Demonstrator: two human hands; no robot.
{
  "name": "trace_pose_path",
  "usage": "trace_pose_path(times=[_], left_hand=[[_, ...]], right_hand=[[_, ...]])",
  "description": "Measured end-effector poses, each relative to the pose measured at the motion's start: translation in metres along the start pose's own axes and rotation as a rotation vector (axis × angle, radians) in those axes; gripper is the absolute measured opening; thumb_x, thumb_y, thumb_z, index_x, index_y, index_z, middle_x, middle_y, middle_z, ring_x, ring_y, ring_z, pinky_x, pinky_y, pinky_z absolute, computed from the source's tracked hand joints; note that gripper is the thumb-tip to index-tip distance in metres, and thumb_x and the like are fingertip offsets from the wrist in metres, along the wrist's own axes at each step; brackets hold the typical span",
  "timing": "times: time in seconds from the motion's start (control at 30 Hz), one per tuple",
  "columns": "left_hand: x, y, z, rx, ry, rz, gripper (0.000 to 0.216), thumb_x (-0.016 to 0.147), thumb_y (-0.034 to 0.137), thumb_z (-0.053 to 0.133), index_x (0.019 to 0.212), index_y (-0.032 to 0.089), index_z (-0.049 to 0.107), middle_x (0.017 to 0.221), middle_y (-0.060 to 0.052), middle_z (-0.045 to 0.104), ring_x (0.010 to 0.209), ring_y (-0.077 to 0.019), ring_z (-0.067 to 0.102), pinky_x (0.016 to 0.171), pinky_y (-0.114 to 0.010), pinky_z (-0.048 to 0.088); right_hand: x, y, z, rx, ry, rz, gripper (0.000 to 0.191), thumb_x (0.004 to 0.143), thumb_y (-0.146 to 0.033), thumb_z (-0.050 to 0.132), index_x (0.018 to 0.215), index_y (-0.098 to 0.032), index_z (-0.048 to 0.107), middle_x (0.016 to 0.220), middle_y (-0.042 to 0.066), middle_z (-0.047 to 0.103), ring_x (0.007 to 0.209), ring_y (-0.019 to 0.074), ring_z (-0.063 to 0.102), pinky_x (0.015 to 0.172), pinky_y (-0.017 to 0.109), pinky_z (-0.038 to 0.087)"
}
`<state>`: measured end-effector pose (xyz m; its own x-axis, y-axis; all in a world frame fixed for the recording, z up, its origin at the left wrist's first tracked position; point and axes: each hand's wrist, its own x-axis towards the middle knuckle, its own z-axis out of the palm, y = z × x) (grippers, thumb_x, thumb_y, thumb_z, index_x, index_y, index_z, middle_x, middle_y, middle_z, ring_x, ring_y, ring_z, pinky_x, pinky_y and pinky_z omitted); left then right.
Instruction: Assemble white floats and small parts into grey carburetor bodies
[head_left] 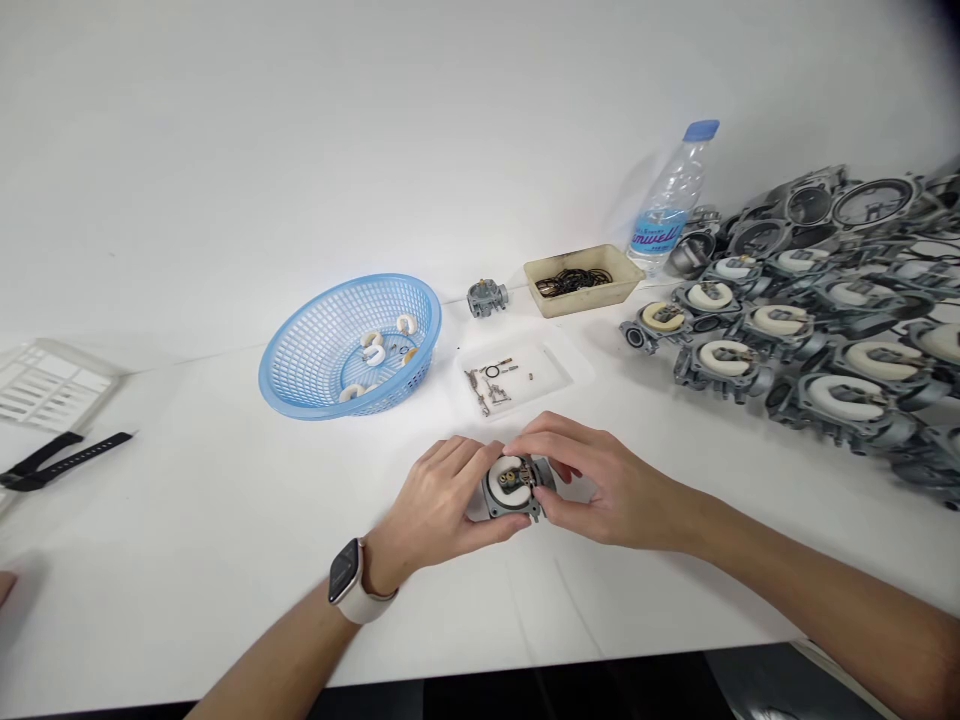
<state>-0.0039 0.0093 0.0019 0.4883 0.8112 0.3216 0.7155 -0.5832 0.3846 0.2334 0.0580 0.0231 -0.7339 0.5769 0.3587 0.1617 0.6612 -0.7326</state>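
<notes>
A grey metal carburetor body (pixel 495 508) with a white ring-shaped float (pixel 504 490) on its upper face lies on the white table in front of me. My left hand (pixel 442 497) grips it from the left, thumb along the near edge and fingers at the far side. From the right, my right hand (pixel 600 485) has thumb and fingers closed at the body's right side, by the float's hinge end. Whether a small part is pinched there is hidden. Just beyond the hands, a clear shallow tray (pixel 551 385) holds small metal parts and a black O-ring (pixel 492 371).
A blue basket (pixel 300 355) with several white floats stands at the back left. Behind the tray are another carburetor (pixel 486 297), a beige box (pixel 600 297) of black rings and a water bottle (pixel 664 210). Many carburetors (pixel 847 395) crowd the right. A black-strapped watch (pixel 64 462) lies left.
</notes>
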Motion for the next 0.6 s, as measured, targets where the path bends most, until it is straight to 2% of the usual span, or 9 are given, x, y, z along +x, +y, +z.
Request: trace_pose_path(times=[0.17,0.4,0.6], left_hand=[[-0.0002,-0.0007,0.0004,0.006,0.000,0.007,0.060,0.091,0.063,0.061,0.129,0.018,0.051,0.099,-0.008,0.067,0.089,-0.0258,0.064,0.079,-0.043,0.053],[0.0013,0.0000,-0.0003,0.000,0.004,0.002,0.053,0.091,0.063,0.061,0.120,0.019,0.054,0.096,-0.007,0.066,0.087,-0.0250,0.063,0.076,-0.041,0.052],[0.0009,0.0006,-0.0004,-0.005,-0.002,0.003,0.053,0.092,0.063,0.061,0.121,0.019,0.052,0.097,-0.007,0.066,0.088,-0.0248,0.062,0.076,-0.041,0.051]], right_hand=[[-0.0004,-0.0002,0.0003,0.001,0.009,0.015,0.048,0.086,-0.007,0.055,0.131,-0.025,0.057,0.112,0.005,0.061,0.071,0.0115,0.055,0.062,0.025,0.049],[0.0005,0.0000,-0.0009,0.007,-0.025,-0.001,0.050,0.086,-0.007,0.056,0.133,-0.026,0.055,0.111,0.004,0.062,0.071,0.0117,0.054,0.063,0.026,0.049],[0.0005,-0.0024,-0.0027,0.030,-0.042,-0.001,0.050,0.086,-0.007,0.058,0.132,-0.026,0.056,0.107,0.004,0.062,0.074,0.0130,0.056,0.062,0.025,0.049]])
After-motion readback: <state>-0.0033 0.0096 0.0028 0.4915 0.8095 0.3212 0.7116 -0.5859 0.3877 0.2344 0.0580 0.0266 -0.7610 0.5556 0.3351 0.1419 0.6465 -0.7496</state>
